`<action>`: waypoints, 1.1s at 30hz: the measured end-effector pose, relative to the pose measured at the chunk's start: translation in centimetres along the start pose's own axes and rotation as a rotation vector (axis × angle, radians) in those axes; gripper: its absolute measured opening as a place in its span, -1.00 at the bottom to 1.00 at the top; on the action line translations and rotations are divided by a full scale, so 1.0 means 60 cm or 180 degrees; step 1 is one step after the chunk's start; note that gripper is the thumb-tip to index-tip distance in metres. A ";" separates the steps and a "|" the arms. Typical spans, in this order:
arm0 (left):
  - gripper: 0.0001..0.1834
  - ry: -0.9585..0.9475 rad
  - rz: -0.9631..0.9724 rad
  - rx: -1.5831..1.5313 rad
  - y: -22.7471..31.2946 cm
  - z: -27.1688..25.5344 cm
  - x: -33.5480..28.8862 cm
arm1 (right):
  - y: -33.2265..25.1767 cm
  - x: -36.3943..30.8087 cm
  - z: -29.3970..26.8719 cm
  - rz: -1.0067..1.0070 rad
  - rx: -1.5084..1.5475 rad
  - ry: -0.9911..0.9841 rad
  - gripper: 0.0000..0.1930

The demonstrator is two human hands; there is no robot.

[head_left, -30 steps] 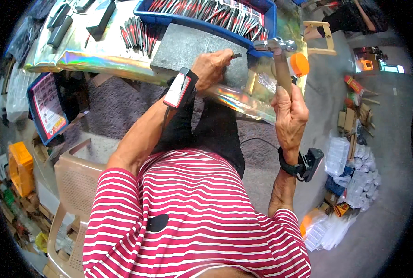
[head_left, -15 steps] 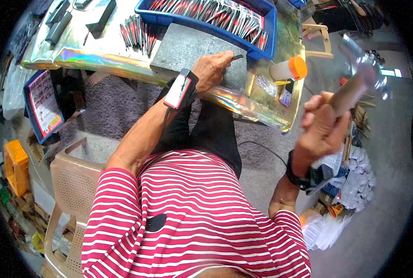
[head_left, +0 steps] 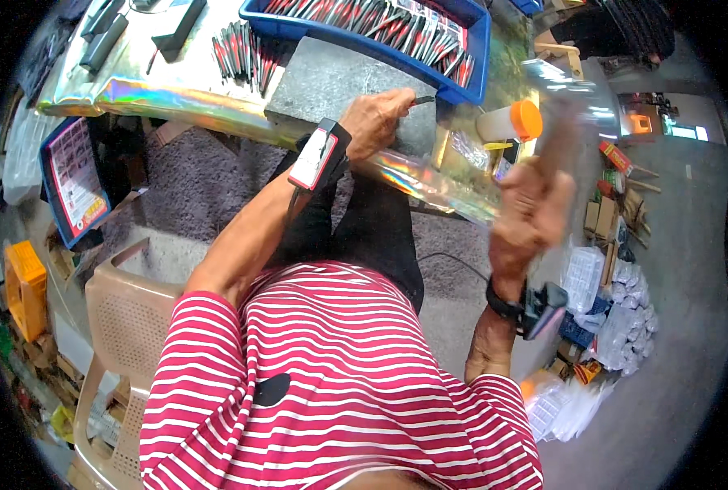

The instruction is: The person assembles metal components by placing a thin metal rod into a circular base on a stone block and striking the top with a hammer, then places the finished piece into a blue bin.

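Observation:
A grey slab (head_left: 323, 82) lies on the table, and my left hand (head_left: 374, 122) rests over its near right part. Its fingers pinch a small thin black piece (head_left: 422, 100), most of which they hide. At the right, my right hand (head_left: 531, 204) is raised and wrapped round the handle of a hammer (head_left: 561, 135). Motion smears the hammer; its shiny metal head shows as a streak above the hand. Left of the slab lies a bunch of thin black-and-red pieces (head_left: 245, 57).
Behind the slab stands a blue tray (head_left: 364, 41) full of similar black-and-red pieces. A white jar with an orange lid (head_left: 527, 120) is at the table's right side. Dark angular metal parts (head_left: 104, 45) lie at the far left. A beige plastic chair (head_left: 131, 310) stands left of me.
My right hand and the hammer have swung left, toward the table. My left hand keeps its place on the slab with the black piece.

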State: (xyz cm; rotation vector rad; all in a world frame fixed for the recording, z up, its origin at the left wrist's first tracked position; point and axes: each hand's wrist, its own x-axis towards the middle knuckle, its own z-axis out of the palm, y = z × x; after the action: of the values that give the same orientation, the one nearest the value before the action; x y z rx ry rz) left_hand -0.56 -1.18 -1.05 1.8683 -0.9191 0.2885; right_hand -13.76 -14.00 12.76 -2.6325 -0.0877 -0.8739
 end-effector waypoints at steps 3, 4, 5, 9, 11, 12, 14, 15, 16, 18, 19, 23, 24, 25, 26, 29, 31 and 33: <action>-0.81 -0.0062 -0.0105 0.0015 0.005 0.004 0.001 | 0.018 -0.012 0.046 0.0103 -0.0508 -0.0703 -0.88; -0.81 -0.0136 -0.0209 0.0040 0.006 0.004 0.003 | 0.014 -0.013 0.037 0.0180 -0.0475 -0.0601 -0.89; -0.81 -0.0137 -0.0210 0.0047 0.005 0.003 0.002 | 0.013 -0.013 0.040 0.0180 -0.0468 -0.0599 -0.89; -0.80 -0.0051 -0.0092 0.0030 0.005 -0.004 0.001 | 0.030 -0.028 0.069 0.0735 0.0101 -0.0400 -0.85; -0.80 -0.0075 -0.0070 -0.0011 0.008 -0.005 0.006 | 0.044 -0.049 0.092 0.1652 0.1335 -0.0771 -0.78; -0.80 -0.0064 -0.0110 -0.0030 0.010 -0.005 0.006 | 0.043 -0.059 0.104 0.2140 0.1869 -0.0833 -0.76; -0.79 -0.0158 -0.0228 -0.0009 0.017 -0.007 0.011 | 0.042 -0.076 0.133 0.3041 0.2975 -0.0701 -0.71; -0.79 -0.0171 -0.0211 0.0002 0.015 -0.008 0.011 | 0.041 -0.077 0.146 0.3290 0.3244 -0.0657 -0.69; -0.79 -0.0102 -0.0272 -0.0054 0.011 -0.008 0.011 | 0.042 -0.082 0.158 0.3405 0.3475 -0.0616 -0.71; -0.86 0.0222 -0.0227 0.0064 0.007 -0.006 0.014 | 0.041 -0.087 0.176 0.3585 0.3817 -0.0567 -0.72; -0.86 0.0200 -0.0203 0.0065 0.005 -0.006 0.016 | 0.040 -0.088 0.181 0.3650 0.3926 -0.0562 -0.72; -0.93 0.0212 -0.0959 -0.0746 0.005 -0.008 0.044 | 0.033 -0.094 0.194 0.3747 0.4098 -0.0619 -0.70; -0.93 0.0200 -0.1042 -0.0836 0.005 -0.008 0.057 | 0.038 -0.098 0.196 0.3699 0.4165 -0.0627 -0.68; -0.92 0.0187 -0.1125 -0.0927 0.007 -0.009 0.072 | 0.040 -0.099 0.197 0.3709 0.4170 -0.0611 -0.68; -0.91 0.0160 -0.1022 -0.0797 0.008 -0.008 0.088 | 0.040 -0.099 0.197 0.3601 0.4065 -0.0705 -0.67; -0.86 0.0044 -0.0748 -0.0815 -0.009 0.015 0.130 | 0.046 -0.109 0.198 0.3366 0.3842 -0.0901 -0.65; -0.82 -0.0176 -0.1016 -0.0560 -0.011 0.030 0.165 | 0.050 -0.110 0.198 0.3407 0.3905 -0.1089 -0.66; -0.79 -0.0294 -0.0893 -0.0288 -0.033 0.055 0.194 | 0.055 -0.111 0.199 0.3523 0.3795 -0.1185 -0.67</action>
State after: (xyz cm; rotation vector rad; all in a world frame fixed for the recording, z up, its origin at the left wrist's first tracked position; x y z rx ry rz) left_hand 8.15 -9.00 2.57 1.9101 -0.7067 -0.0103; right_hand -11.82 -12.45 -1.08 -1.2968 0.5294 0.1136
